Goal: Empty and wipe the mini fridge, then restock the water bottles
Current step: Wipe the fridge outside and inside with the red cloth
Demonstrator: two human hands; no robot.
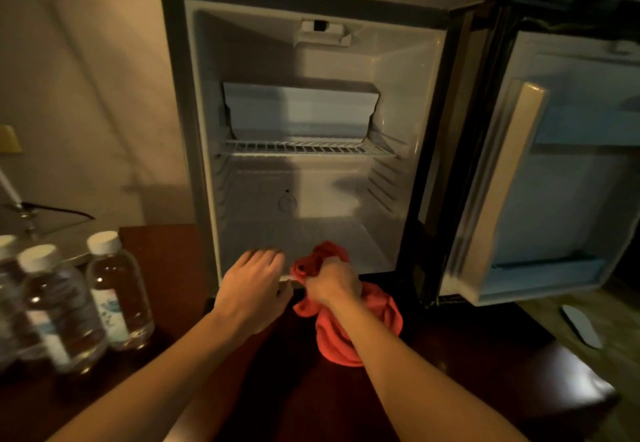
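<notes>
Dim, warm light falls on a plain pale wall [86, 78] behind a dark, glossy wooden tabletop [433, 355]. On it stands the mini fridge [173, 95], a boxy cabinet with a dark frame and smooth white plastic lining. Its door [554, 164] hangs wide open to the right, showing moulded white door shelves. Inside, a white wire shelf [304, 149] spans the middle under a boxy white freezer compartment [298, 106], and ribbed slots line the side walls.

At the fridge's lower front edge, the left hand [252, 289] rests flat, fingers straight and close together, fingertips on the interior floor. Just beside it, the right hand [332, 282] grips a crumpled red cloth [360, 331], fingers curled tightly round the bunched fabric; soft folds spill onto the tabletop below the wrist.

Three clear plastic water bottles [117, 289] with white screw caps stand upright together at the left, well apart from the fridge opening, somewhat blurred.
</notes>
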